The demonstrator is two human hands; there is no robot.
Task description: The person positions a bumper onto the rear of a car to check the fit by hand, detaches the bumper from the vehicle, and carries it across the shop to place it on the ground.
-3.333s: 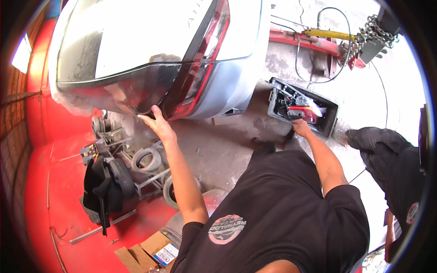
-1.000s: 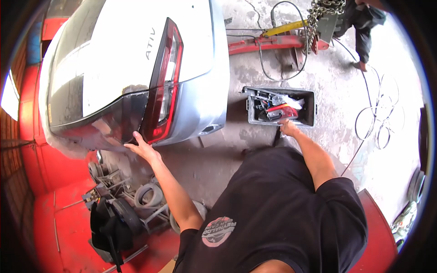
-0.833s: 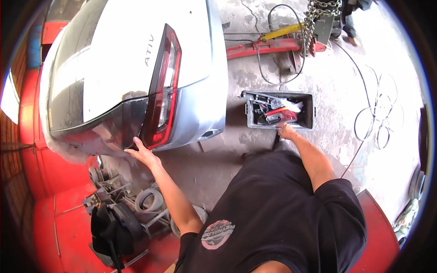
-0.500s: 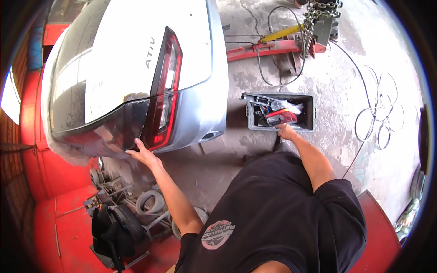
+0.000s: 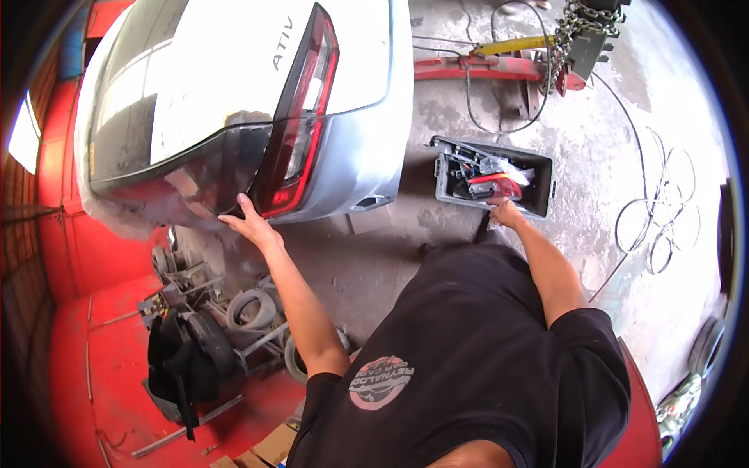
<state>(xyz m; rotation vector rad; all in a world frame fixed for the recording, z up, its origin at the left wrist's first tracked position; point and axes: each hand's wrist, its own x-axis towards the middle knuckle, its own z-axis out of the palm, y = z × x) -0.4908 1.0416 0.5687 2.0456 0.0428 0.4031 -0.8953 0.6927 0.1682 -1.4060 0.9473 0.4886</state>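
My left hand (image 5: 253, 225) rests at the lower rear of a silver car (image 5: 360, 148), thumb and fingers apart, touching the dark panel just below the red tail light (image 5: 300, 125). The fingertips meet the panel edge. My right hand (image 5: 507, 211) is closed on the near rim of a dark plastic bin (image 5: 538, 204), its fingers partly hidden. Inside the bin lie a red and clear lamp (image 5: 499, 185), clear plastic wrapping and dark parts.
Behind the bin is a red and yellow pulling frame (image 5: 499, 69) with chains (image 5: 573, 31). A thin cable (image 5: 651, 204) lies coiled on the concrete at right. Old tyres (image 5: 251, 310) and metal stands sit below the car on the left.
The view has turned and shifted, so the car and bin appear higher and further right. Both hands keep the same places on the car and the bin.
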